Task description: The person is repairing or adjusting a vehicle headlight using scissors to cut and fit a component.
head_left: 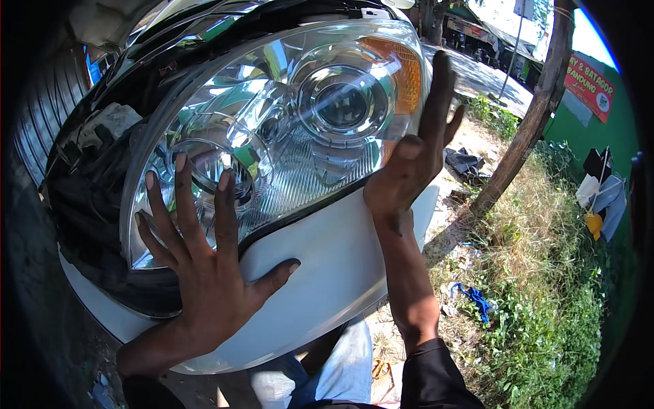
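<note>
A car's clear headlight (pixel 293 157) fills the middle of the view, with a round projector lens and an orange turn signal section (pixel 402 71) at its far right. Below it curves the white bumper (pixel 320 252). My left hand (pixel 211 273) lies with fingers spread, its fingertips over the lower left of the headlight and its thumb over the bumper. At the headlight's right edge my right hand (pixel 415 157) is seen side-on, palm toward the lamp and fingers stretched upward. Nothing shows in either hand. Part of the right hand's fingers is hidden behind the others.
A dark engine bay (pixel 92 184) gapes left of the headlight, beside a corrugated shutter (pixel 41 123). Along the right stand a slanted wooden post (pixel 524 136), dry grass (pixel 538 211) and a green wall with a red banner (pixel 589 85). A blue cloth scrap (pixel 475 300) lies on the ground.
</note>
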The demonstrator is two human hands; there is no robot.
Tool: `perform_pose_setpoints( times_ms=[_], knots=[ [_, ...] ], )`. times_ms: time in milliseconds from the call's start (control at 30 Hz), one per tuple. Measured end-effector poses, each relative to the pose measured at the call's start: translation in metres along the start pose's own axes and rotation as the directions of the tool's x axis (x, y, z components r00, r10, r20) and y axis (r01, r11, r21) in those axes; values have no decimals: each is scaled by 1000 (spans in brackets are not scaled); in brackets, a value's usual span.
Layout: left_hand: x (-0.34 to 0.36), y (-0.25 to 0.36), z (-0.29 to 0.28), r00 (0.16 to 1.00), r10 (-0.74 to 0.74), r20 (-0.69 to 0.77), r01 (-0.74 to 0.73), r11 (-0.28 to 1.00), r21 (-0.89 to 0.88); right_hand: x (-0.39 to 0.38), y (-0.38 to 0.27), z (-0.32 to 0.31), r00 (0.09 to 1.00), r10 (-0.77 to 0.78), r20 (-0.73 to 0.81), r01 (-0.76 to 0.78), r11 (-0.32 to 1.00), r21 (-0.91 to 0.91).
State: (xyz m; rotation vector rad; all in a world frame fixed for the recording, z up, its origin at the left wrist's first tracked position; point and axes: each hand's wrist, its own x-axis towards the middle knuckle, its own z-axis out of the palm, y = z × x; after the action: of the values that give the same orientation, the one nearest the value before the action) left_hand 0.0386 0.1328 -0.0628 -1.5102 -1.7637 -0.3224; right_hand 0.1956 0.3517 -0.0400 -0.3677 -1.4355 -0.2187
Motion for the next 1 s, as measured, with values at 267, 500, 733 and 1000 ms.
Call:
perform_pose_setpoints(
  times_ms=[267,500,733,1000],
  knots=[
    [-8,-8,1,997,-36,64,40,998,-54,-1,-13,5,986,1,-165,8,998,56],
    [-8,-13,-7,999,-22,24,26,987,-160,-14,-62,-10,961,-66,-269,98,989,107],
    [-8,-110,-4,977,-54,-205,30,993,-116,-23,-73,30,935,-353,-18,352,926,140],
    [23,-248,16,992,12,-126,-74,865,-495,-16,-92,24,953,-286,103,289,957,-13]
  ],
)
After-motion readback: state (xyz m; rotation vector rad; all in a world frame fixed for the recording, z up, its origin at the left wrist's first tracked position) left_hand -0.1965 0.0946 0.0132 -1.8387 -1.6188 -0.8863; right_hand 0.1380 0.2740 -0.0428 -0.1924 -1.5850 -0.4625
